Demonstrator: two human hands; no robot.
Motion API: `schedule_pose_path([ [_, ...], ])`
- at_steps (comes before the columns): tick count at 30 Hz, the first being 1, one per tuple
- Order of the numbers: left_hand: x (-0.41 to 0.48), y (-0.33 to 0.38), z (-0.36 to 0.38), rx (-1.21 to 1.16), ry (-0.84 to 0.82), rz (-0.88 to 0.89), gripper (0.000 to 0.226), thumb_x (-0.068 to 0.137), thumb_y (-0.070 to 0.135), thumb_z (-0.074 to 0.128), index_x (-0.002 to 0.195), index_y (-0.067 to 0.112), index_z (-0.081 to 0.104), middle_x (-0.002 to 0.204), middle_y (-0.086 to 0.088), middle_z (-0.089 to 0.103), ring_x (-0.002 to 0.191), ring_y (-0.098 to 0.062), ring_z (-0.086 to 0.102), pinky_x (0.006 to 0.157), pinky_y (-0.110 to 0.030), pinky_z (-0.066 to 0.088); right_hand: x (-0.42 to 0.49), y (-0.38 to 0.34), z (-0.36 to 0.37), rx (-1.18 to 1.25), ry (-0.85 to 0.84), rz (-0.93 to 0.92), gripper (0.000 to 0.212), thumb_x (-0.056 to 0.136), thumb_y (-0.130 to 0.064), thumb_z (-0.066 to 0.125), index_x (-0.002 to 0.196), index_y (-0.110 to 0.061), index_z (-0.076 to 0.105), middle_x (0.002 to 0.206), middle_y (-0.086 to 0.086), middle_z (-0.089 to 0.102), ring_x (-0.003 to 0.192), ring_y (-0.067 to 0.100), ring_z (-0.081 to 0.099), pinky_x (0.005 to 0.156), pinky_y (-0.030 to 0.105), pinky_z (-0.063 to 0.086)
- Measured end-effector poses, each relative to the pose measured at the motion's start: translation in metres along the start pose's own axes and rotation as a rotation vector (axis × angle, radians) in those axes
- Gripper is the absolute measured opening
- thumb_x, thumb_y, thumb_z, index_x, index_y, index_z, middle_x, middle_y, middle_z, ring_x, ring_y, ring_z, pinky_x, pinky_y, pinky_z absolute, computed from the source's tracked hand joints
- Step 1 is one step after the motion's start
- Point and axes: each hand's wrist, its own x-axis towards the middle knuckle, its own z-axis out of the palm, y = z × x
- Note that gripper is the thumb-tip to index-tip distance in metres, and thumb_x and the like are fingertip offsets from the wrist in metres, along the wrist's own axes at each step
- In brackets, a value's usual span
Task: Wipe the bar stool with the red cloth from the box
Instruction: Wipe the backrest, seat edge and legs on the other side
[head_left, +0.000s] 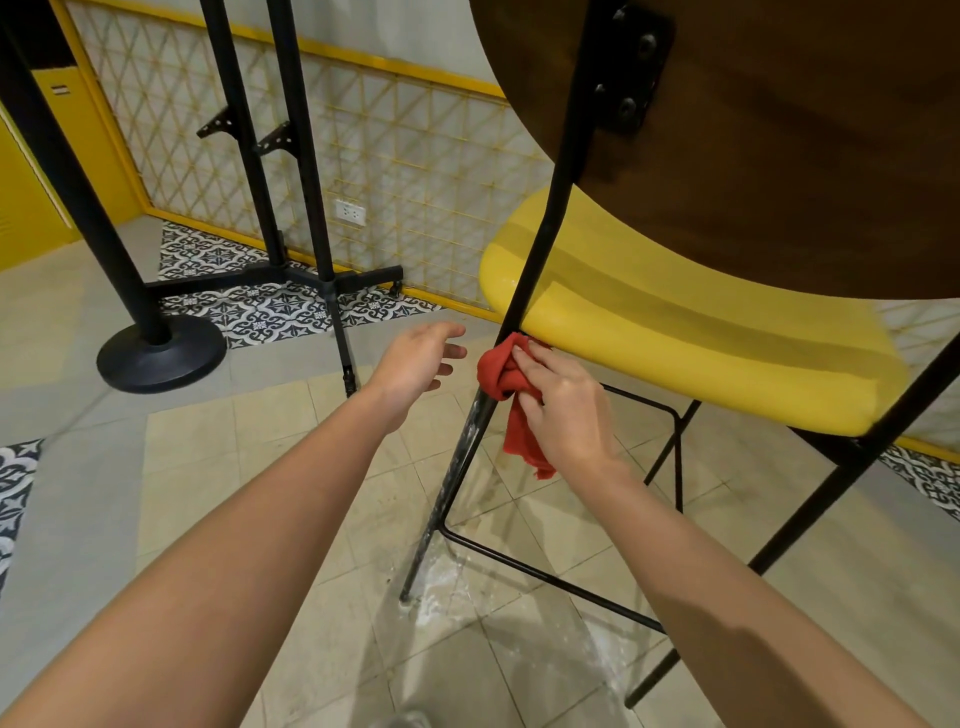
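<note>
**A:** What is in view?

**B:** A tall bar stool with a glossy yellow moulded seat (675, 332), a dark brown wooden backrest (779, 145) and thin black metal legs stands on a floor of pale beige tiles (218, 467). Two bare forearms reach forward from the bottom edge.

**A:** Where is the cloth?

**B:** The crumpled red fabric cloth (506, 384) is pressed against the stool's front left black leg (467, 441), just under the front edge of the yellow seat. One end hangs down loose beside the leg.

**A:** And the hands?

**B:** The right hand (563, 405) grasps the cloth, fingers curled over it and touching the seat's edge. The left hand (415, 361) holds nothing; it hovers near the leg with fingers loosely spread, apart from the cloth.

**A:** Anything else?

**B:** White dusty smears mark the floor around the foot of that leg. Behind stand black metal posts, one on a round black base (161, 353), before a wall of white tiles with a yellow lattice (405, 166).
</note>
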Motion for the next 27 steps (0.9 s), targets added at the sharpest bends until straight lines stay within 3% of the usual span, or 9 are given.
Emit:
schedule_pose_path([
  [5,0.000,0.000,0.005,0.003,-0.008,0.002,0.032,0.095,0.036,0.045,0.119,0.022,0.061,0.105,0.001,0.068,0.097,-0.019,0.059,0.073,-0.027,0.044,-0.001,-0.001,-0.001,0.044,0.006,0.042,0.047,0.081,-0.004,0.067,0.127,-0.012,0.059,0.127,0.007,0.061,0.116,0.025,0.056,0.100,0.036,0.043],
  [10,-0.002,-0.001,0.009,-0.001,-0.010,-0.005,0.032,0.095,0.035,0.044,0.118,0.022,0.061,0.105,0.000,0.068,0.093,-0.018,0.057,0.075,-0.027,0.043,-0.008,-0.007,0.007,0.289,-0.051,0.333,0.042,0.087,-0.010,0.059,0.128,-0.017,0.058,0.128,-0.003,0.060,0.115,0.014,0.054,0.098,0.022,0.038],
  [16,-0.001,-0.006,0.003,0.002,-0.002,-0.030,0.030,0.095,0.034,0.046,0.118,0.022,0.061,0.103,0.000,0.068,0.093,-0.018,0.057,0.077,-0.028,0.044,-0.003,-0.010,0.019,0.900,-0.158,0.764,0.030,0.095,-0.007,0.046,0.107,-0.031,0.058,0.103,-0.001,0.066,0.098,0.022,0.062,0.090,0.040,0.051],
  [18,0.002,-0.007,0.000,0.000,0.005,-0.031,0.030,0.095,0.034,0.046,0.118,0.023,0.060,0.102,0.001,0.068,0.096,-0.018,0.057,0.080,-0.028,0.044,0.002,-0.007,0.019,0.956,-0.203,0.789,0.031,0.096,-0.007,0.043,0.100,-0.034,0.059,0.101,0.004,0.066,0.092,0.025,0.064,0.085,0.039,0.052],
  [22,0.005,-0.008,-0.002,-0.011,0.014,-0.044,0.028,0.095,0.034,0.047,0.117,0.023,0.060,0.101,0.000,0.068,0.097,-0.019,0.057,0.084,-0.030,0.044,0.009,0.002,0.018,0.812,-0.392,0.744,0.032,0.093,-0.010,0.041,0.092,-0.035,0.061,0.085,0.007,0.065,0.070,0.021,0.060,0.066,0.030,0.049],
  [24,0.007,-0.010,-0.002,-0.016,0.013,-0.045,0.027,0.095,0.033,0.046,0.116,0.023,0.060,0.101,0.000,0.068,0.096,-0.018,0.057,0.084,-0.030,0.044,0.016,0.007,0.016,0.882,-0.393,0.803,0.032,0.088,-0.005,0.042,0.094,-0.027,0.064,0.076,0.005,0.063,0.062,0.019,0.057,0.057,0.025,0.045],
  [27,0.011,-0.013,-0.002,-0.015,0.007,-0.035,0.028,0.095,0.034,0.047,0.117,0.023,0.060,0.101,0.000,0.069,0.093,-0.017,0.057,0.082,-0.028,0.044,0.019,0.009,0.023,1.012,-0.330,0.875,0.028,0.086,-0.004,0.045,0.090,-0.022,0.065,0.074,0.005,0.063,0.060,0.019,0.055,0.056,0.025,0.044],
])
